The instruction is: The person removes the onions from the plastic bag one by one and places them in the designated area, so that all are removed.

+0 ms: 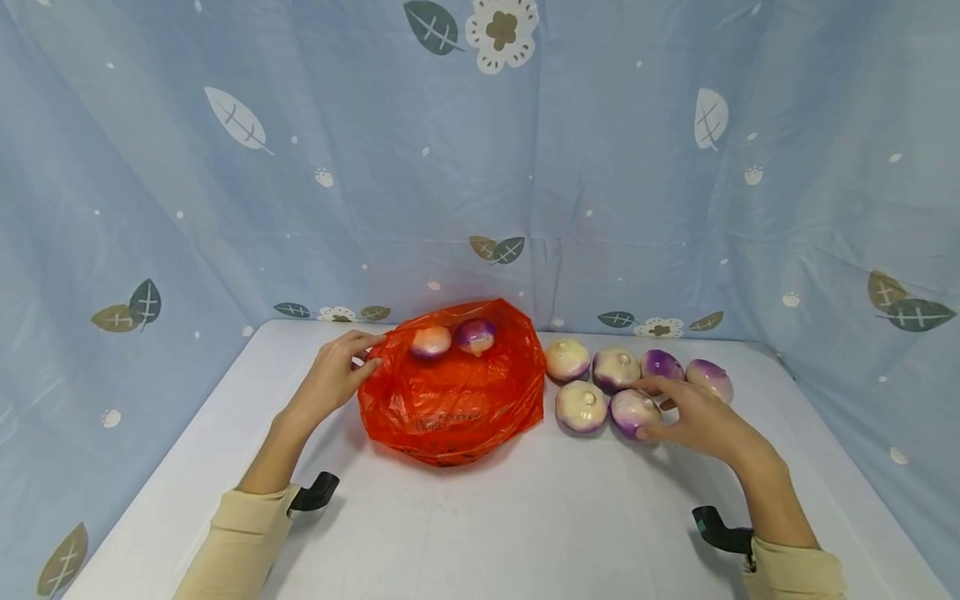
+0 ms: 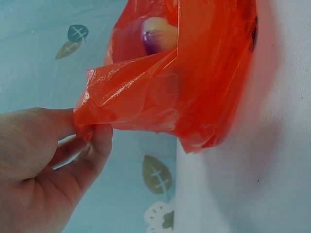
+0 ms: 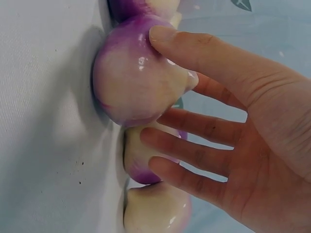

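My left hand (image 1: 334,373) pinches the left rim of a red plastic bag (image 1: 450,392), which gapes open on the table. In the left wrist view, the bag's edge (image 2: 112,104) is caught between thumb and fingers. Inside lie two purple-and-cream turnips, one pale orange through the film (image 1: 431,342) and one purple (image 1: 476,336). My right hand (image 1: 701,421) is around the front-row turnip (image 1: 635,414) at the right. In the right wrist view, the thumb touches that turnip (image 3: 129,77), while the other fingers extend fairly straight beyond it.
More turnips stand close together right of the bag: a front-row one (image 1: 581,407) and a back row including a cream one (image 1: 567,360) and a purple one (image 1: 662,367). A patterned blue curtain (image 1: 375,167) surrounds the white table (image 1: 510,533) behind and at the sides.
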### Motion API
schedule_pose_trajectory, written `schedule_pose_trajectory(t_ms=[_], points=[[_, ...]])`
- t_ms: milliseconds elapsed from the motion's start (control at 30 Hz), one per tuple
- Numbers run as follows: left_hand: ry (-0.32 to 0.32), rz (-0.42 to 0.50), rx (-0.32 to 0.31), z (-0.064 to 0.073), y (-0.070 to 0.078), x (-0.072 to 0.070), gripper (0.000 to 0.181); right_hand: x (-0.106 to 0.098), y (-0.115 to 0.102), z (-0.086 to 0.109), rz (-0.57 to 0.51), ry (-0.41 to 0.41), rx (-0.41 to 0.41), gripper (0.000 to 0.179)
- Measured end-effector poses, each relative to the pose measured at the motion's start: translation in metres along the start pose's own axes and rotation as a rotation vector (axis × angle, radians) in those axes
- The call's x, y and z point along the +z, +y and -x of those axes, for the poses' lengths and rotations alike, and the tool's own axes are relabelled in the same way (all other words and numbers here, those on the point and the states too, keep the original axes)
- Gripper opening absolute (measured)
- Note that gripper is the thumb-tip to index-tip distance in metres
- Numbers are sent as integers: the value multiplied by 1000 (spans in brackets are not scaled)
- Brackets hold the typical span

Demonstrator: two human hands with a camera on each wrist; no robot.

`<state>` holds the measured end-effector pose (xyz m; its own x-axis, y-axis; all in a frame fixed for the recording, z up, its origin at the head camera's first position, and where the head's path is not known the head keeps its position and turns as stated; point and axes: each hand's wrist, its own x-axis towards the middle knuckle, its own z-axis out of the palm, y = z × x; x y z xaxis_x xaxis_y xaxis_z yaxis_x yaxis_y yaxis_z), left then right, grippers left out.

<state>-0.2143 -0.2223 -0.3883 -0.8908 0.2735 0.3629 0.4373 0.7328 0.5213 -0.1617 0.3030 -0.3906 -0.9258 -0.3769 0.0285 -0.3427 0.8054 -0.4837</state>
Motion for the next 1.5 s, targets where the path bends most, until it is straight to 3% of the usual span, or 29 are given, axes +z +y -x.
schedule_pose_trajectory(t_ms=[767, 1267, 1500], points=[[0, -2, -2, 0, 0, 0, 37, -6, -3, 5, 17, 15, 46, 63], [-6, -3, -4, 0, 1, -1, 37, -1, -4, -1, 55, 89, -5, 47], [3, -5, 3, -1, 0, 0, 37, 4, -8, -5, 87, 163, -62, 44]])
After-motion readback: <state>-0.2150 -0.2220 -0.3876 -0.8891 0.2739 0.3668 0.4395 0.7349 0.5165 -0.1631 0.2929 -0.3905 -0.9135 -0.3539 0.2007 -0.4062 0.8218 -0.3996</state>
